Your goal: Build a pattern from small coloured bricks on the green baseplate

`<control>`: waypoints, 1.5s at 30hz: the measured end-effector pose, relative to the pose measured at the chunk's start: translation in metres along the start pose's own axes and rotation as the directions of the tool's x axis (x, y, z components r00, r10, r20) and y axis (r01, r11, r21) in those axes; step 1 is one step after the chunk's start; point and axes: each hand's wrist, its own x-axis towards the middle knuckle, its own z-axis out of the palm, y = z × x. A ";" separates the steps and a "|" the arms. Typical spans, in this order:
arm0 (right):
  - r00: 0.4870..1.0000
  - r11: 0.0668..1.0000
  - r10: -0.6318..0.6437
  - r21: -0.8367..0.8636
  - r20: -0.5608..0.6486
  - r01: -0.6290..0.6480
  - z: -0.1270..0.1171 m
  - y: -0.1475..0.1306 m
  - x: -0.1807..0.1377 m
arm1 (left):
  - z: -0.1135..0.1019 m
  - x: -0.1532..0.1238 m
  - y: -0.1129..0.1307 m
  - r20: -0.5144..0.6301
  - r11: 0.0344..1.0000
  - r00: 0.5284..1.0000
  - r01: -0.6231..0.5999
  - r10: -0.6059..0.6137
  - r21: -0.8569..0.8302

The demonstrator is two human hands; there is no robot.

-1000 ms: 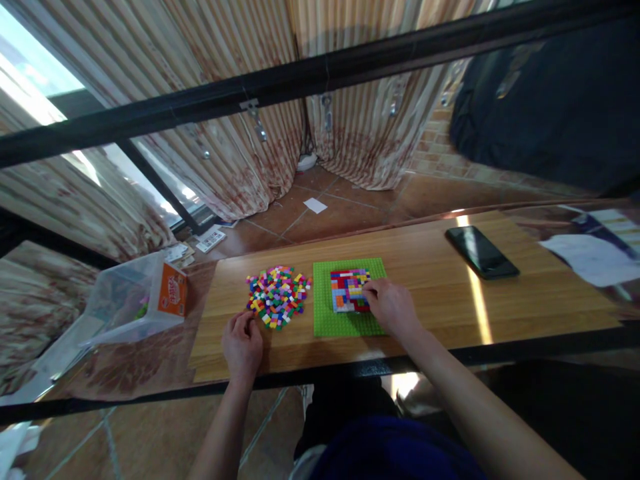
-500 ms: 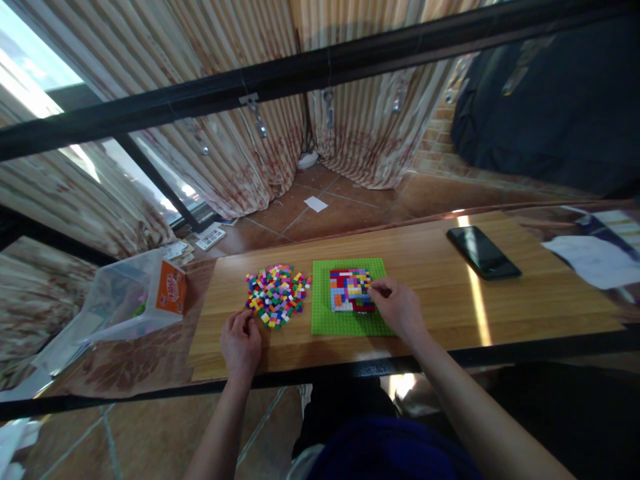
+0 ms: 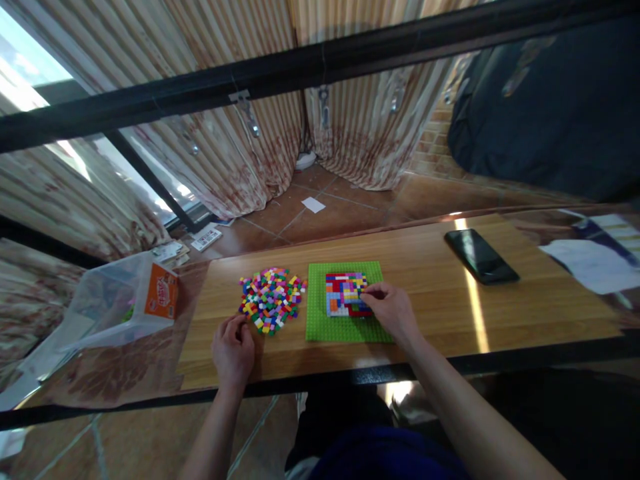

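Along the near edge: arms cross the dark rim [image 3: 370, 375] of the wooden tabletop [image 3: 425, 267], with the green baseplate [image 3: 317, 328] set between them, a little in from that edge.
Toward the right end: wood grain stretches from the right hand [image 3: 393, 310] to a black phone [image 3: 481, 256] lying slanted, nearer the far edge, crossed by sunlight.
Past the left end: a clear bin [image 3: 107, 300] with an orange label [image 3: 163, 293] stands off the wood.
Room: striped curtains [image 3: 260, 153], brown floor tiles [image 3: 270, 223], a black rail [image 3: 300, 65] across the view.
Block build: low, four-sided, on the baseplate's middle; red along its far side, orange and pale blue at left, yellow inside [image 3: 336, 303].
Loose blocks: mixed colours, heaped left of the baseplate [image 3: 270, 300].
Right-hand grip: fingertips narrowed at the build's right side; cannot tell if they pinch a piece.
Left hand: fingers curled beside the heap's near-left corner; contents hidden [image 3: 233, 350].
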 end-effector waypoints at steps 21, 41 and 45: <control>0.903 0.942 -0.108 -0.334 -0.416 -0.041 -0.148 0.059 0.049 | 0.003 0.006 -0.008 -0.004 0.997 1.000 -0.002 0.002 0.082; 0.920 0.734 0.171 -0.577 -0.353 -0.359 -0.184 0.098 0.146 | -0.006 0.015 0.005 0.037 0.992 0.997 0.064 -0.069 0.110; 0.904 0.752 0.217 -0.527 -0.369 -0.395 -0.184 0.103 0.149 | -0.006 0.015 0.002 0.026 0.992 0.997 0.076 -0.079 0.103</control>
